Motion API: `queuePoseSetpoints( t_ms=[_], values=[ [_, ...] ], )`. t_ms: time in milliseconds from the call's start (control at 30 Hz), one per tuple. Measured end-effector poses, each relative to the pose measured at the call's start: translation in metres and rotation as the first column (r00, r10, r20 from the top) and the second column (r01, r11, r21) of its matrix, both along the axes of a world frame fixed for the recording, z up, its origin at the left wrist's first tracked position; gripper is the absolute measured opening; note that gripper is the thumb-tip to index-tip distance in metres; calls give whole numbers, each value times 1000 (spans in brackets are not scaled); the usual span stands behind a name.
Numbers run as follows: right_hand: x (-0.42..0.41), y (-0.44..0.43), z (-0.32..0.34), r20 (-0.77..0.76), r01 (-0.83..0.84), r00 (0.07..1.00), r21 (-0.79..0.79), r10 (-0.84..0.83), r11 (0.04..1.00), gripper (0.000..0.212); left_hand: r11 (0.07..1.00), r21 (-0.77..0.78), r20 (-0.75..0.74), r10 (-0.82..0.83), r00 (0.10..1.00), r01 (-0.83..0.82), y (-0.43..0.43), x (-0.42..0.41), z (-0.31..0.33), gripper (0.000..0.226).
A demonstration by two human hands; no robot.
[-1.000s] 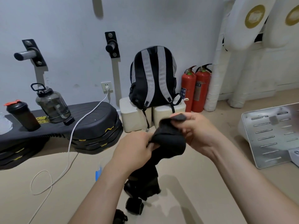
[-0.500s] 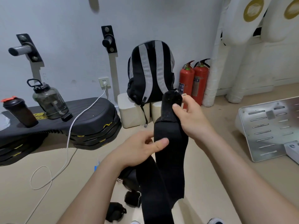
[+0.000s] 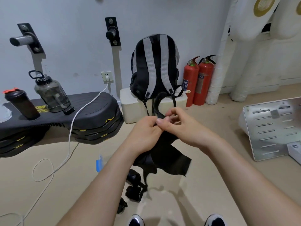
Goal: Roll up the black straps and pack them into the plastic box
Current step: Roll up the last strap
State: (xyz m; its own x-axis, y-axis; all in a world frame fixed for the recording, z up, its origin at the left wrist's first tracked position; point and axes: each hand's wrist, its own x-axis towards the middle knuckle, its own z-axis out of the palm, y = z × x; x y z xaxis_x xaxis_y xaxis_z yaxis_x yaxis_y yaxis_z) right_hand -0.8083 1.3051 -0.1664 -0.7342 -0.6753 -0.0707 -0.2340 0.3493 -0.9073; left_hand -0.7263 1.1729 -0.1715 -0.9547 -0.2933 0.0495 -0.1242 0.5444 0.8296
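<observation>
Pale grey-blue wall and beige floor frame a training room. At far left, a black shaker bottle with a red cap [image 3: 21,104] and a smoky translucent water jug with a black handle [image 3: 50,93] stand on a stack of black step platforms with yellow markings [image 3: 96,115]. A white charging cable [image 3: 70,131] runs from a wall socket [image 3: 107,77] across the platforms and coils on the floor.

At centre, a person's left hand [image 3: 145,136] and right hand [image 3: 184,126] meet in mid-air, both gripping a long black fabric strap [image 3: 169,154]. The left hand's fingers curl around it and the right hand's fingertips pinch it. One end arcs up above the knuckles, and the wide free end hangs below the wrists. Beneath, several rolled black straps [image 3: 133,193] lie on the floor.

Behind the hands, a black-and-grey backpack [image 3: 155,67] rests on white foam blocks [image 3: 132,108]. Two red fire extinguishers [image 3: 198,80] stand just beside it. At right, a slotted metal plate [image 3: 270,129] lies tilted on the floor.
</observation>
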Motion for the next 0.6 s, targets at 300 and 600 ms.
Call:
queuePoseSetpoints(
  t_ms=[300, 600],
  values=[
    [-15, 5, -6, 409, -82, 897, -226, 170, 971, 34, 952, 293, 54, 79, 995, -92, -14, 7, 9, 15],
    [-8, -6, -16, 179, 74, 983, -147, -47, 986, 41, 817, 576, 117, -83, 990, 1, -37, 12, 7, 66]
  ],
)
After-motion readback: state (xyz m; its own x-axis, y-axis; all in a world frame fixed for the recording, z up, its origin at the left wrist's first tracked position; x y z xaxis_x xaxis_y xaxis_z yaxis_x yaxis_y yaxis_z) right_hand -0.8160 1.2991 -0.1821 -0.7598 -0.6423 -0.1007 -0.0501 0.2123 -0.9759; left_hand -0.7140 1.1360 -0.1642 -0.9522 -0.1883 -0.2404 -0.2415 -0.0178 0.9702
